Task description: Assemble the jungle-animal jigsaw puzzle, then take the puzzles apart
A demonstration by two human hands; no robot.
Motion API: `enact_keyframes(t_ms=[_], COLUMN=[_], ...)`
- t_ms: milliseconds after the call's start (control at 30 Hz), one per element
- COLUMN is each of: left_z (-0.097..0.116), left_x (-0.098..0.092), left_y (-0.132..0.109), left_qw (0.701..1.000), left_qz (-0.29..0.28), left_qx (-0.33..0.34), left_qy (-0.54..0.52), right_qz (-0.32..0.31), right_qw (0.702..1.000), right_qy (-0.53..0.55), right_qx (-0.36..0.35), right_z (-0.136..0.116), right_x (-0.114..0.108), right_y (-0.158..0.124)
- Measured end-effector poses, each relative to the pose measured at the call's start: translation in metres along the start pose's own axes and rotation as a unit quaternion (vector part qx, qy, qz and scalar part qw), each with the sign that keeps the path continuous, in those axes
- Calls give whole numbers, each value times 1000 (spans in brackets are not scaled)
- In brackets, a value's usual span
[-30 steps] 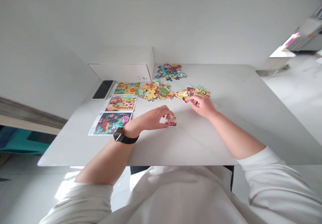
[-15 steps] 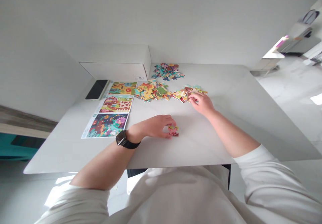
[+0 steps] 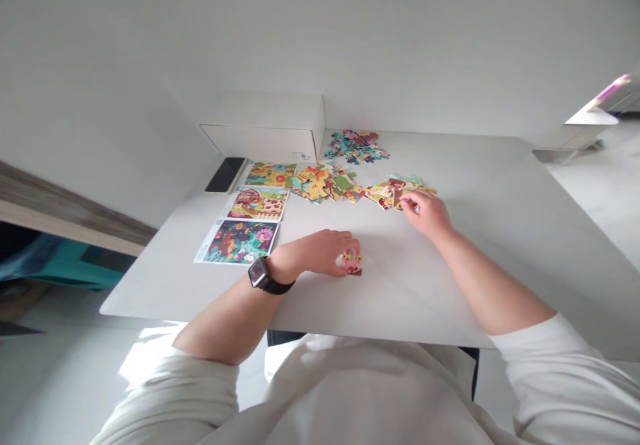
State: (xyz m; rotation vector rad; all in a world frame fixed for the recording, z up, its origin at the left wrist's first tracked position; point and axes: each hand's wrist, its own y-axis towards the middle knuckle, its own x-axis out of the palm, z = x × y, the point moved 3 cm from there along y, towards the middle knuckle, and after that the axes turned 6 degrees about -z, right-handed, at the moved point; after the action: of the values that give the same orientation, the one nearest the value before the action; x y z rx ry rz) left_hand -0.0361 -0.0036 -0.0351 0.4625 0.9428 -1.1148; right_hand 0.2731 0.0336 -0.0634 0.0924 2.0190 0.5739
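My left hand [image 3: 330,252], with a black watch [image 3: 259,272] at its wrist, rests on the table. Its thumb and fingers curve round a small pink and yellow puzzle piece section [image 3: 353,265] lying flat. Farther off to the right, the fingers of my right hand [image 3: 427,213] are pinched together at the near edge of a loose pile of puzzle pieces [image 3: 383,192]. A brown puzzle piece [image 3: 397,198] is at those fingertips. The fingers partly cover that pile's right side.
A yellow and green pile [image 3: 320,185] and a blue and purple pile [image 3: 357,145] of pieces lie farther back. Three picture sheets [image 3: 240,242] line the left side, near a phone [image 3: 225,174]. Behind stands a white box [image 3: 265,140] by the wall.
The view has turned, so the table and piles appear farther right. Both hands keep nearly the same places, the left at the pink section and the right at the pile.
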Motion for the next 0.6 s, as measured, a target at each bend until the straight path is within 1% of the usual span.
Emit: enact_keyframes(t_ms=[67,267,433,500,600], left_z=[1,4,1,-2,-8], left_x=[0,0,-5,-11,-21], left_y=[-1,-2,-3,-4,-4], left_qw=[1000,1000,1000,1000,997], left_qz=[7,-3,-19,1,72], left_qx=[-2,-9,-15,-19,-27], left_qy=[-7,-8,2,0,11], right_qz=[3,11,22,28,47], right_qw=[1000,1000,1000,999,998], right_qy=[1,8,7,9,4], right_qx=[-6,-17,-2,15,47], right_z=[0,-1,-1,2,13], right_x=[0,0,-4,-9,-18], right_y=[0,-1,1,1,3])
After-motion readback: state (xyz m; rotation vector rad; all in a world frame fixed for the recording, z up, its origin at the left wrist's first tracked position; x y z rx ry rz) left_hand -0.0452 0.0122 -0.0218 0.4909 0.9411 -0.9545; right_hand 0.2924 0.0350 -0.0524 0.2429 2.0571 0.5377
